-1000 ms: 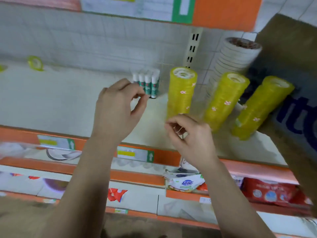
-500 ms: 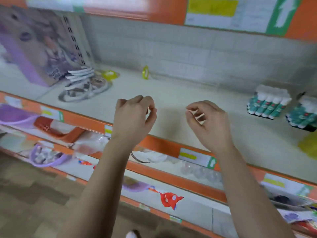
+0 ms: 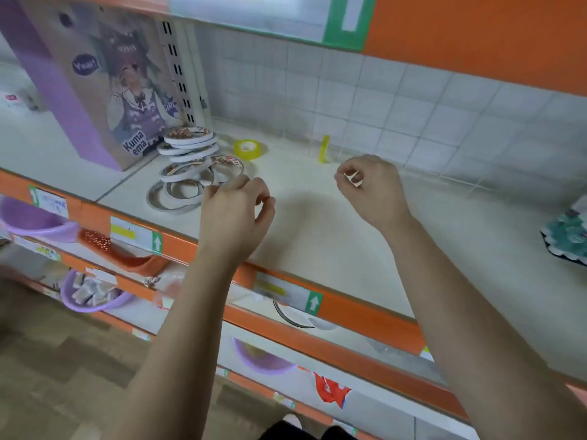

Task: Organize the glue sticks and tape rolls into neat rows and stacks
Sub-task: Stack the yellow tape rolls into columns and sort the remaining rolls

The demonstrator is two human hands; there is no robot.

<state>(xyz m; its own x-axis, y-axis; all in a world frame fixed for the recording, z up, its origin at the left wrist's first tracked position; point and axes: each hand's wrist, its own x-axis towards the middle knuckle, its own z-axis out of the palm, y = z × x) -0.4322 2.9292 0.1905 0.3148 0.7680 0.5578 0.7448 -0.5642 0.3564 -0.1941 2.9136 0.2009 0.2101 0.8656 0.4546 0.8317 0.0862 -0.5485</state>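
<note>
Tape rolls [image 3: 190, 144] with white edges are piled in a crooked, leaning stack at the left of a white shelf [image 3: 317, 242], just beside a purple box [image 3: 95, 100] printed with a cartoon figure. More thin rolls [image 3: 178, 196] are spread flat around the foot of the stack, some overlapping. A yellow roll [image 3: 247, 149] is laid flat just right of the pile. A second yellow roll [image 3: 324, 149] is stood on edge further right, close to the tiled wall [image 3: 397, 106]. At the far right edge of the shelf, glue sticks [image 3: 568, 233] are grouped, well apart from the tape. They are blurred, and only teal bodies and white ends can be made out.

The left hand [image 3: 236, 214] is held above the front part of the shelf, just right of the thin rolls. Its fingers are loosely curled and the thumb is brought near the forefinger; nothing is held in it. The right hand [image 3: 371, 192] is raised over the middle of the shelf, between the second yellow roll and the glue sticks, with its fingers likewise loosely curled round nothing.

The front edge [image 3: 365, 314] of the shelf is faced in orange and fitted with price labels [image 3: 136, 233]. On the lower shelves a purple bowl [image 3: 35, 220] and a purple basin [image 3: 92, 300] filled with small packets are set.
</note>
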